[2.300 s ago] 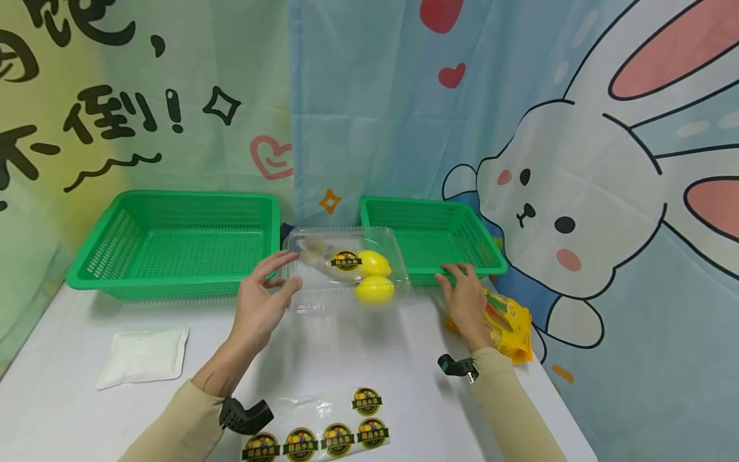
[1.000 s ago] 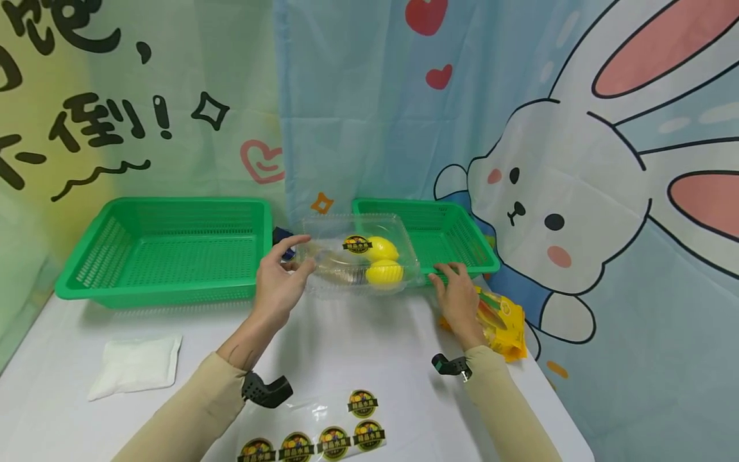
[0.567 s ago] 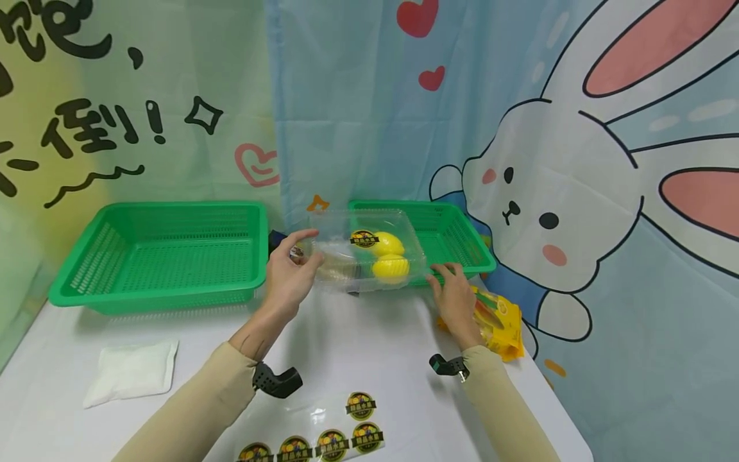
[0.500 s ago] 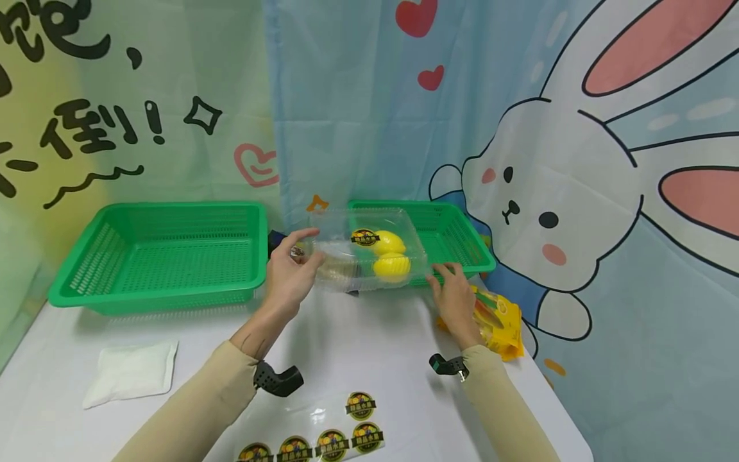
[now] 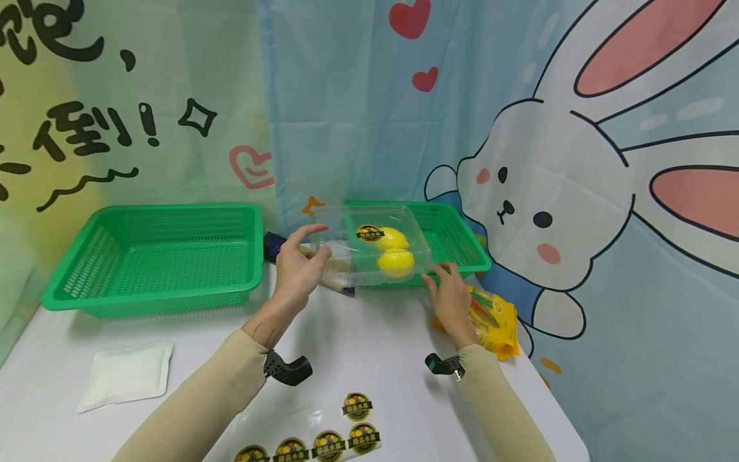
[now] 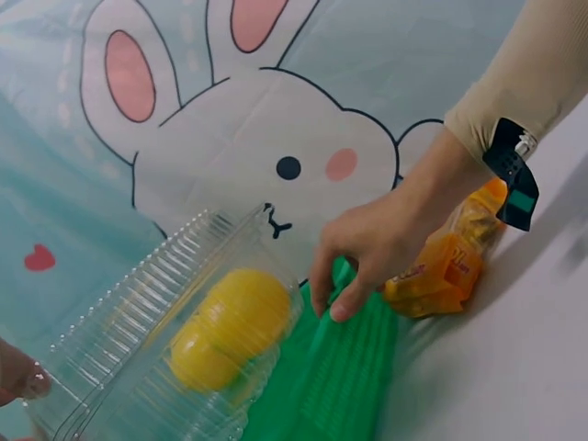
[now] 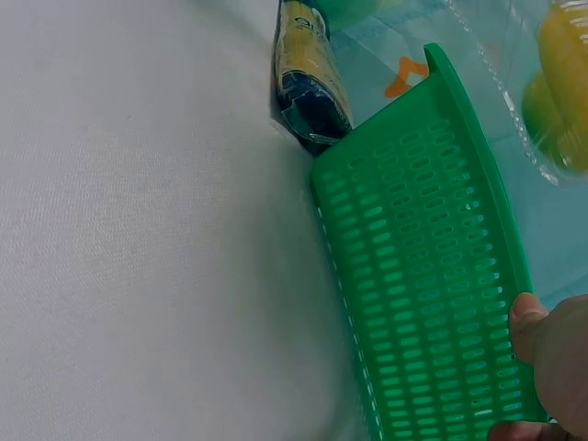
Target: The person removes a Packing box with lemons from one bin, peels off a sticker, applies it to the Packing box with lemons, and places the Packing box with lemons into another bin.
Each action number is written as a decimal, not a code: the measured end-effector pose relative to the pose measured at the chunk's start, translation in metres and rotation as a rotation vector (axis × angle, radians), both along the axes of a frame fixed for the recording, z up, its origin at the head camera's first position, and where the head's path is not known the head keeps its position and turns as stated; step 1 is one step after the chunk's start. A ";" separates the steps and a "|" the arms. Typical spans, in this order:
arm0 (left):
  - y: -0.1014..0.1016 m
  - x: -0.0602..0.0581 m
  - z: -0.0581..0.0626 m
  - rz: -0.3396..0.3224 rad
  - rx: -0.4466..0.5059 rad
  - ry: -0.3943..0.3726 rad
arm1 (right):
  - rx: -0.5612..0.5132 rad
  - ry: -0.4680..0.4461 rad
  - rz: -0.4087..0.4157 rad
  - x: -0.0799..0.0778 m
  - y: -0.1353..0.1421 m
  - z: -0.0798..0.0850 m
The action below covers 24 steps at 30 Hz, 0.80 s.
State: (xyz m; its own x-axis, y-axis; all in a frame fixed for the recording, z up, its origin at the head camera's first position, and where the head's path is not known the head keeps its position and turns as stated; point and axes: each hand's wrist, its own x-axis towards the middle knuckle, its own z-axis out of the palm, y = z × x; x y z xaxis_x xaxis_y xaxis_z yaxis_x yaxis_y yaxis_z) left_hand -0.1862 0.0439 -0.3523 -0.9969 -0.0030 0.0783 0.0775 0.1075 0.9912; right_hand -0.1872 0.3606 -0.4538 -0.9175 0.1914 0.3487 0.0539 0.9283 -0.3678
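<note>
My left hand (image 5: pixel 296 273) holds the left end of a clear plastic clamshell box (image 5: pixel 355 273) between thumb and fingers, raised above the table. Two yellow lemons (image 5: pixel 396 262) sit toward its right end, and a round black-and-gold fruit label (image 5: pixel 370 233) is stuck on the lid. In the head view the box overlaps the smaller green basket (image 5: pixel 453 239). My right hand (image 5: pixel 451 298) grips that basket's near rim; the right wrist view shows its thumb (image 7: pixel 527 323) over the edge of the basket wall. The left wrist view catches just the left fingertips at the box's edge.
A larger green basket (image 5: pixel 152 298) stands at the left. Behind the box lies a dark blue and yellow package (image 7: pixel 308 78). A yellow bag (image 5: pixel 495 324) rests beside my right wrist. A white packet (image 5: pixel 127 375) and a label sheet (image 5: pixel 312 417) lie nearer.
My left hand has raised the clamshell box and carried it rightward, over the smaller basket in view. The dark package behind shows more. My right hand keeps its place on the basket rim.
</note>
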 end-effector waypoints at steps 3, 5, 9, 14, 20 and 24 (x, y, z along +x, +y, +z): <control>0.005 -0.003 0.000 -0.005 0.014 0.004 | -0.011 0.002 -0.001 0.000 0.000 -0.001; 0.008 -0.005 0.000 -0.007 0.029 0.010 | -0.019 0.007 0.003 0.000 0.000 -0.001; 0.015 -0.010 0.000 0.003 0.032 0.012 | -0.018 0.036 0.013 -0.001 0.001 -0.002; 0.022 -0.017 0.000 0.006 0.010 0.015 | -0.026 0.071 0.025 -0.001 0.003 -0.003; 0.030 -0.026 -0.001 -0.002 -0.005 0.033 | -0.031 0.070 0.038 0.000 0.002 -0.002; 0.038 -0.031 -0.001 -0.004 0.001 0.019 | -0.023 0.082 0.040 0.000 0.002 -0.002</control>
